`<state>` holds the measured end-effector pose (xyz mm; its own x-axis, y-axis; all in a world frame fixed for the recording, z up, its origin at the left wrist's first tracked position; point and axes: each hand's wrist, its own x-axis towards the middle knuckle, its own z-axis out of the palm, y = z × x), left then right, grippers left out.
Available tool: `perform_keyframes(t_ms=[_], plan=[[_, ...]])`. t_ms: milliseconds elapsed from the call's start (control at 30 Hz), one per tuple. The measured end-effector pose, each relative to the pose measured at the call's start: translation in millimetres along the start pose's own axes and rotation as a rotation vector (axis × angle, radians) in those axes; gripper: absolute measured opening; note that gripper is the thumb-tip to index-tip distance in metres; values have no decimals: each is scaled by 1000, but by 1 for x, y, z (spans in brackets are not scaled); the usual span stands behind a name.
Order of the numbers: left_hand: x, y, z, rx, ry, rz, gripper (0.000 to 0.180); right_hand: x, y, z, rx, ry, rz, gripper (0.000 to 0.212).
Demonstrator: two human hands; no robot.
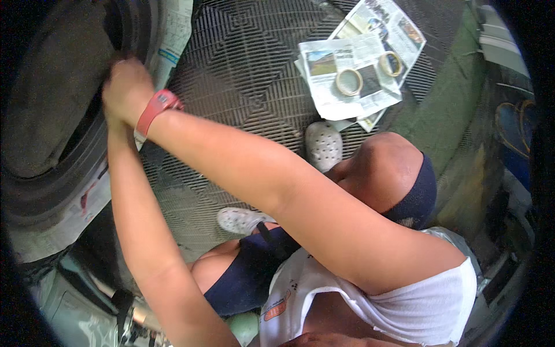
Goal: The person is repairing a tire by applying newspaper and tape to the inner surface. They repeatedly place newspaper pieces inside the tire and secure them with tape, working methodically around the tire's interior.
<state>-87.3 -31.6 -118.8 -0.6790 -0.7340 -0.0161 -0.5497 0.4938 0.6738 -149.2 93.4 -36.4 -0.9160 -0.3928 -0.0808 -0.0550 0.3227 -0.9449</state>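
Both my hands meet at the inner edge of a large round black wheel-like thing at the upper left. My right hand, with a red watch on its wrist, lies over my left hand and mostly hides it. The right fingers are blurred and curl toward the black ring, so what they hold, if anything, cannot be made out. Newspaper sheets stick out from behind the ring's outer side. A dark grey flat face fills its middle.
Newspaper lies on the ribbed black floor mat, with one roll of tape and another roll of tape on it. My feet in pale clogs stand nearby. A green strip of floor runs along the right.
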Motion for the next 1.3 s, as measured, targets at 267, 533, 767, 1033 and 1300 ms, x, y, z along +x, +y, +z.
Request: perform_keyframes(t_ms=[267,533,767,1033,1300], plan=[[-11,28,39,-1281,69,-215,48,75,3,-118,-521,-757,-1693,42],[-67,73,64,-1298,338,-307,29,1,154,-425,-1095,-446,-770,20],[-144,152,113,-742,51,132,27,-97,322,-467,-1193,-448,-291,51],[-172,187,165,-699,-272,237,32,-65,277,-447,-1209,-705,-183,41],[-175,178,145,-593,-372,55,32,-83,325,-464,-1273,-668,-291,39]])
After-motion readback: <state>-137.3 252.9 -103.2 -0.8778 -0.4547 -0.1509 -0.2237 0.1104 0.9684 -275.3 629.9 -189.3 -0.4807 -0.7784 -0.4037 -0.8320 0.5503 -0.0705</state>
